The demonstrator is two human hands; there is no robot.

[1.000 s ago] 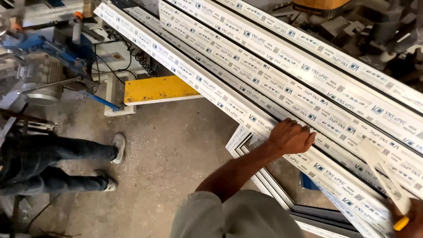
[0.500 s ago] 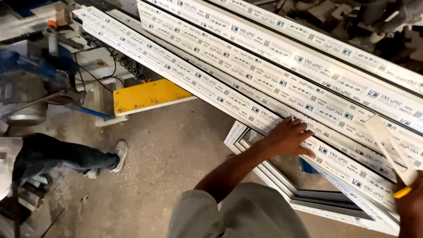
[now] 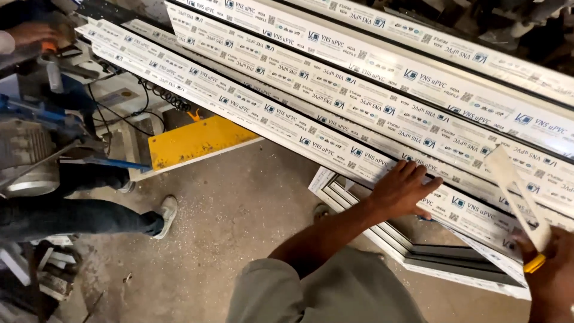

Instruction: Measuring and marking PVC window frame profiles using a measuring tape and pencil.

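Long white profile bar (image 3: 287,122) stretched diagonally, nearest of the stacked bars. Left hand (image 3: 402,190) pressed flat on it, fingers spread, palm down. Right hand (image 3: 553,272) beyond that bar's lower end, closed around a pale flat strip (image 3: 515,194).

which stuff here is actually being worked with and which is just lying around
In hand:
- left hand pressed flat on the nearest long white profile
- right hand holding a pale flat strip with a yellow end

Lying about:
- the other white profiles stacked alongside
- white frame on the floor below
- yellow plate
- blue machine at left, beside another person's leg
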